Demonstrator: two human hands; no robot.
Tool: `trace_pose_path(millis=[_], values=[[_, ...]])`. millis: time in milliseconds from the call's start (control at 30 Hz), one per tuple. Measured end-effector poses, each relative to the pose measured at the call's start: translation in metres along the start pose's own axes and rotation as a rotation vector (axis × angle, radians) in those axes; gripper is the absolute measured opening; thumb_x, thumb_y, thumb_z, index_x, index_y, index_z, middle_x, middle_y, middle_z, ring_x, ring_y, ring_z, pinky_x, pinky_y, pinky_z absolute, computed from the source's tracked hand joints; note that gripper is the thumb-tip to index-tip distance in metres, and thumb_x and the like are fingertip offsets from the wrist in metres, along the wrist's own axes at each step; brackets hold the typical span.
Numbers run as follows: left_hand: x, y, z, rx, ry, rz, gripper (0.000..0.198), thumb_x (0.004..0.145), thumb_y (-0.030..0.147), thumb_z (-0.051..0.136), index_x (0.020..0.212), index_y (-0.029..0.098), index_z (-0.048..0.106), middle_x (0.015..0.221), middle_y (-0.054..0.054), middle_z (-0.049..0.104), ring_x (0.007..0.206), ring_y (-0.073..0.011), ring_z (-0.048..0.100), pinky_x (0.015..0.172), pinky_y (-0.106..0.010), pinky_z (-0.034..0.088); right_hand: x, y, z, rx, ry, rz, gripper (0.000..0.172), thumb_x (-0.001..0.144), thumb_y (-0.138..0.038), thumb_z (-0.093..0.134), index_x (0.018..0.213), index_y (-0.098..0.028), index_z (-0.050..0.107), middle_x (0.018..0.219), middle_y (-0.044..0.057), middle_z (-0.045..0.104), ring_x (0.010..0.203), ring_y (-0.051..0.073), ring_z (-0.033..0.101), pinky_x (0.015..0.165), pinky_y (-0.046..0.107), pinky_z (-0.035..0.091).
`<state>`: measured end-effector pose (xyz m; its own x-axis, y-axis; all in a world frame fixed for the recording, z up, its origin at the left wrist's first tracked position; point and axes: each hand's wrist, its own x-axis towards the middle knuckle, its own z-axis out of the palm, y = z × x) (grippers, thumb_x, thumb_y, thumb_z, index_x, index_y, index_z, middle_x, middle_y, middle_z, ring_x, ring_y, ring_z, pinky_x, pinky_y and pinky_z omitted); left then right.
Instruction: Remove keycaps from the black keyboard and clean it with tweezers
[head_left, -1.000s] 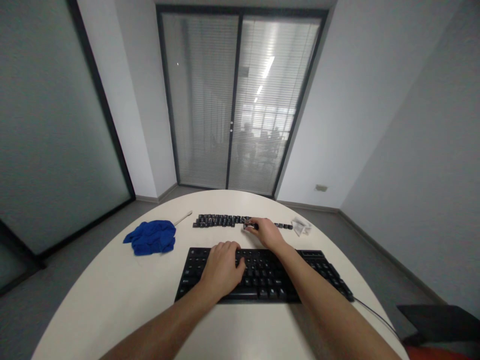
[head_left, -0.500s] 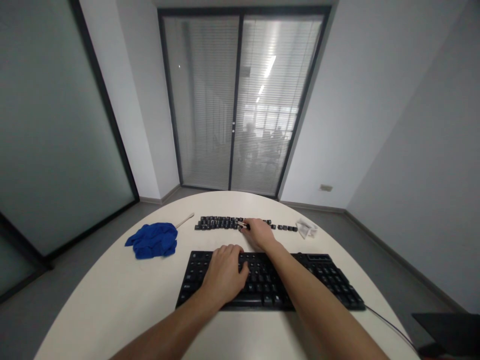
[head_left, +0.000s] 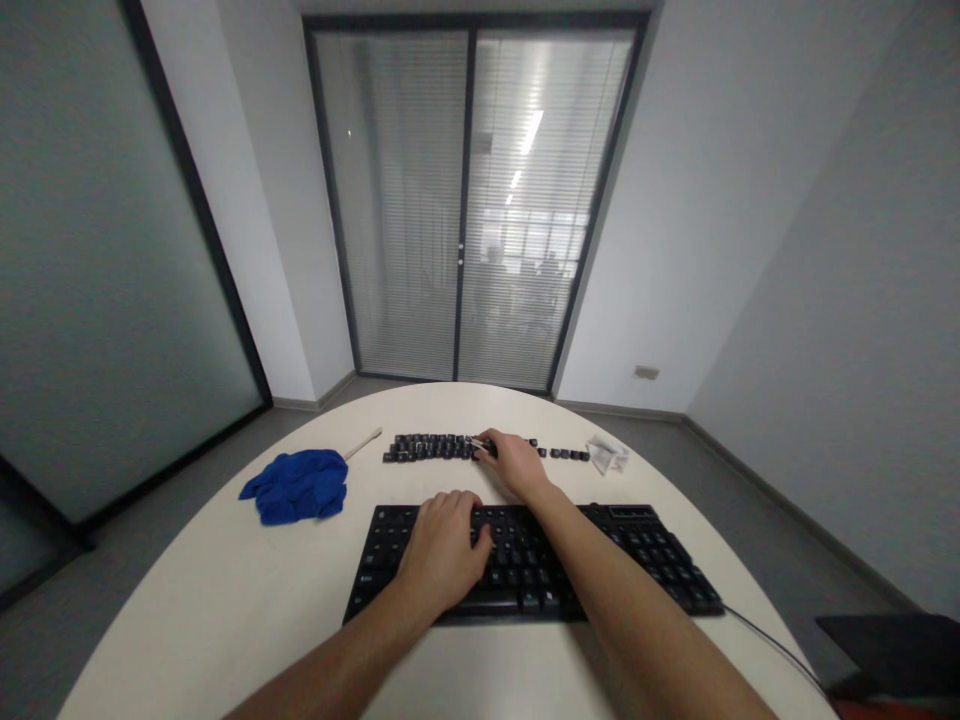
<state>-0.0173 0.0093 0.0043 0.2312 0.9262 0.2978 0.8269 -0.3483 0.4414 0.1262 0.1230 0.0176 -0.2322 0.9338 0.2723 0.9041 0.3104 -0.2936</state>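
Observation:
My left hand [head_left: 444, 548] lies palm down on the left half of a black keyboard [head_left: 622, 560], fingers outstretched and thumb apart. Beyond the keyboard, my right hand [head_left: 516, 464] is closed in a pinch on a small tool with two thin pale prongs [head_left: 480, 446], which point left. Its exact kind is hard to make out. The prongs are at the right part of a block of loose black keycaps [head_left: 427, 446] laid in rows on the table. My right forearm crosses above the keyboard and hides some of its keys.
The round white table [head_left: 225, 590] carries a crumpled blue cloth [head_left: 300, 485] at left, with a brush-like stick [head_left: 364, 443] beside it. More keycaps [head_left: 570, 455] and a crumpled clear-white wrapper [head_left: 607, 454] lie at right. A cable [head_left: 772, 645] runs off the right edge.
The whole view has shifted slightly, so things appear a little further left. Both hands keep nearly the same place and grip.

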Motion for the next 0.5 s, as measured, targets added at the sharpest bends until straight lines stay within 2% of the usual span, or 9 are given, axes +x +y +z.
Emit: trace_pose_path(millis=[67,133,233,300,400,500], values=[[0.000,-0.001,0.001,0.003,-0.003,0.002,0.016,0.085,0.024,0.053,0.098,0.019,0.061,0.097,-0.008,0.066,0.098,-0.0265,0.058,0.090,-0.040,0.042,-0.003,0.001,-0.012,0.038,0.049,0.008,0.034,0.097,-0.043,0.045,0.111,-0.021,0.067,0.101,0.009,0.074,0.095,0.021,0.067,0.080,0.028,0.044],[0.000,-0.002,0.002,0.005,0.008,0.012,0.017,0.085,0.024,0.053,0.099,0.019,0.061,0.098,-0.008,0.066,0.098,-0.0260,0.058,0.091,-0.039,0.042,-0.010,0.002,-0.028,0.195,0.169,0.023,0.043,0.100,-0.043,0.035,0.100,-0.018,0.070,0.096,0.010,0.074,0.093,0.021,0.067,0.081,0.027,0.044],[-0.001,-0.003,0.003,0.007,0.021,0.031,0.018,0.087,0.025,0.052,0.100,0.019,0.061,0.099,-0.008,0.067,0.098,-0.0259,0.059,0.091,-0.039,0.043,-0.029,0.005,-0.056,0.350,0.333,0.050,0.058,0.101,-0.048,0.025,0.097,-0.016,0.073,0.085,0.009,0.072,0.085,0.021,0.066,0.077,0.027,0.043],[-0.002,-0.003,0.003,0.005,0.017,0.037,0.018,0.087,0.028,0.052,0.100,0.019,0.062,0.100,-0.008,0.067,0.098,-0.0265,0.059,0.091,-0.040,0.043,-0.046,0.007,-0.072,0.373,0.384,0.096,0.066,0.100,-0.053,0.020,0.091,-0.016,0.075,0.078,0.008,0.069,0.082,0.022,0.065,0.075,0.028,0.043],[-0.002,-0.002,0.003,-0.002,0.012,0.062,0.023,0.088,0.034,0.053,0.104,0.019,0.062,0.103,-0.008,0.068,0.100,-0.0276,0.060,0.092,-0.041,0.044,-0.070,0.012,-0.082,0.419,0.402,0.160,0.065,0.098,-0.057,0.022,0.090,-0.017,0.073,0.070,0.007,0.068,0.076,0.023,0.065,0.070,0.029,0.043],[-0.002,-0.002,0.004,0.000,0.019,0.079,0.025,0.088,0.035,0.053,0.106,0.019,0.062,0.105,-0.009,0.068,0.100,-0.0280,0.060,0.093,-0.043,0.044,-0.088,0.017,-0.075,0.465,0.380,0.187,0.054,0.096,-0.057,0.033,0.084,-0.018,0.068,0.063,0.005,0.066,0.065,0.021,0.064,0.062,0.028,0.042]])
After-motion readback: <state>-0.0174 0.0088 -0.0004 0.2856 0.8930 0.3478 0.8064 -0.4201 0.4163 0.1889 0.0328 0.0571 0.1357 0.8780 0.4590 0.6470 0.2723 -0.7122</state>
